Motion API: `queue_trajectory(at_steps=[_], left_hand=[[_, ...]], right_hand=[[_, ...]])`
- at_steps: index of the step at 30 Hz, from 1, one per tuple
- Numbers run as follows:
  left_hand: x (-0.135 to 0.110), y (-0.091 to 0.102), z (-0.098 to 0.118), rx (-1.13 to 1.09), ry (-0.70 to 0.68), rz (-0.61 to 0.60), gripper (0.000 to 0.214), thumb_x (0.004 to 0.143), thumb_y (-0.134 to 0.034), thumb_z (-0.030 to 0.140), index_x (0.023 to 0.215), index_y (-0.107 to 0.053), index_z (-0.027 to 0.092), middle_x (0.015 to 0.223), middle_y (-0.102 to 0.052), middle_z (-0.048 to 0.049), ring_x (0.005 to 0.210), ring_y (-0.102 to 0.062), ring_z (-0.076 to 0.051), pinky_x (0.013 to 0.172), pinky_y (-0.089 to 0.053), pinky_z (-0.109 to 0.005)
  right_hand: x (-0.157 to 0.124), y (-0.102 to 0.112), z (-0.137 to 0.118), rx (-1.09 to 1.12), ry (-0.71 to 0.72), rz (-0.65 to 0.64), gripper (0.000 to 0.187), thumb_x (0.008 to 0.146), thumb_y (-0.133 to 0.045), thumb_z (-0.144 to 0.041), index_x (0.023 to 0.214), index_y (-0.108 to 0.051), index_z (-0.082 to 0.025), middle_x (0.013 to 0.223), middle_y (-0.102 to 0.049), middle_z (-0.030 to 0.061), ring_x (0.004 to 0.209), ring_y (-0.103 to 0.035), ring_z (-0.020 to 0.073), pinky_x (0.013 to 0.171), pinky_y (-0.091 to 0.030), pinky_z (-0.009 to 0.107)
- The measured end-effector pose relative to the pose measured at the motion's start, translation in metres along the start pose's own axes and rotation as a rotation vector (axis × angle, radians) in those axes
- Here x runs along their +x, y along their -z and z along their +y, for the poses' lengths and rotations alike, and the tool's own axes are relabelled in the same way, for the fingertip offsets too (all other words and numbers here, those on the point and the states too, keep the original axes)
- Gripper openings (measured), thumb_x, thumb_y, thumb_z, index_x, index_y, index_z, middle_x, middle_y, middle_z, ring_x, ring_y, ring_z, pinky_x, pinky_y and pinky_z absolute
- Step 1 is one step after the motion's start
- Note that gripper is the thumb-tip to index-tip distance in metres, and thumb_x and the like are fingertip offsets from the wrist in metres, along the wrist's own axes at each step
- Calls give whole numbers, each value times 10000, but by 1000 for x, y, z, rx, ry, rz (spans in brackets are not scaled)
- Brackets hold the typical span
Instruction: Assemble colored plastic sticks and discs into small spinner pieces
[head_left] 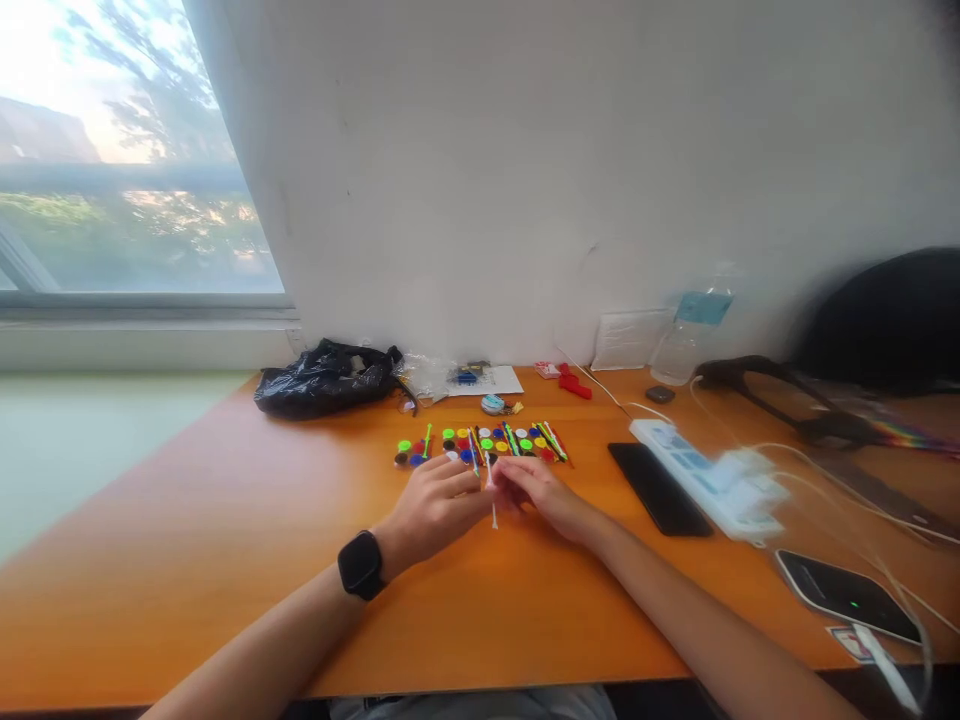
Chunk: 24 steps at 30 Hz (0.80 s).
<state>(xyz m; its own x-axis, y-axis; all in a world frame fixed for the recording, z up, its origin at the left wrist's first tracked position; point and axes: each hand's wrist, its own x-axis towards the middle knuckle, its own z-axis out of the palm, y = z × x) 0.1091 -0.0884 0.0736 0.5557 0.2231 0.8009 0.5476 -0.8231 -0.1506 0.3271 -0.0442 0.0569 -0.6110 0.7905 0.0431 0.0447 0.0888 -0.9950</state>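
Note:
A thin white plastic stick point(494, 517) with a knobbed end stands nearly upright in the view between my hands. My left hand point(437, 508), with a black smartwatch on its wrist, has its fingers curled in and their tips at the stick. From the other side, my right hand point(546, 494) pinches at the same stick; its fingertips are partly hidden. Just beyond lie small round coloured discs point(450, 446) in green, yellow, white, black, red and blue. Several coloured sticks lie among them, including a green stick point(427, 441). My hands cover part of the nearest discs.
At the back are a black plastic bag point(326, 378), a paper sheet point(499, 381), a red object point(574, 382) and a clear bottle point(679, 345). To the right lie a black phone point(658, 489), a white power strip point(694, 475), cables and a power bank point(847, 594).

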Motion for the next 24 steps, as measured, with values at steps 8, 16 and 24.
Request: queue_trajectory(at_steps=[8,16,24], left_hand=[[-15,-14,10,-38,74,-4,55,991,-704,214,957,-734,245,723,-588,6,661,-492,-140,622,-371,-295],[-12,-7,2,-206,400,57,268,979,-686,201,1240,-710,258,1045,-723,-70,941,-671,-212,861,-523,-363],[-17,-10,-6,-235,605,-27,242,1011,-655,264,1250,-695,264,1140,-749,-55,1028,-685,-217,914,-523,-360]], right_hand=[[-5,-3,2,137,-37,-76,372,915,-737,-546,849,-610,-202,768,-589,-10,651,-524,130,583,-406,252],[4,-1,1,178,-101,152,476,866,-714,-656,938,-508,-233,686,-628,-29,551,-519,132,538,-392,258],[4,-1,2,46,-54,126,498,840,-744,-684,915,-627,-206,653,-437,-66,541,-344,93,516,-230,256]])
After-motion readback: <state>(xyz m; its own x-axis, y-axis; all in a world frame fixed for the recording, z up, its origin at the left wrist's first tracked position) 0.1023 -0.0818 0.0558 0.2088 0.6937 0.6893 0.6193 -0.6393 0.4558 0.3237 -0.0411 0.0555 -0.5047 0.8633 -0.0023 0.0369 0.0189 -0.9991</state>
